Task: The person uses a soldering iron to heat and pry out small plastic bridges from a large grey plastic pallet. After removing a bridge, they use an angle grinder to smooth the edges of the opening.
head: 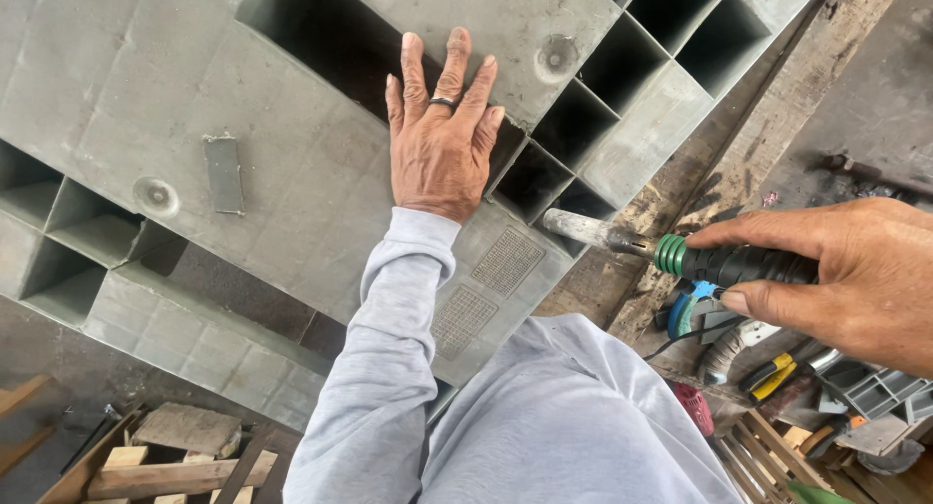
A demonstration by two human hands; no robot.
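Note:
A large grey plastic pallet (292, 164) stands upright in front of me, its flat face and open cells toward the camera. My left hand (442, 130) lies flat on it with fingers spread, a ring on one finger, beside a dark rectangular opening. My right hand (855, 276) grips the black handle of a hot-air tool (680, 256) with a green collar. Its metal nozzle (583, 230) points left at the pallet's edge, near the open cells. A small grey patch strip (224, 173) sits on the pallet face at the left.
A worn wooden beam (768, 125) runs diagonally behind the pallet on the right. Hand tools and clutter (777, 373) lie in a heap at lower right. Wooden pallet slats and a flat block (185, 431) lie on the floor at lower left.

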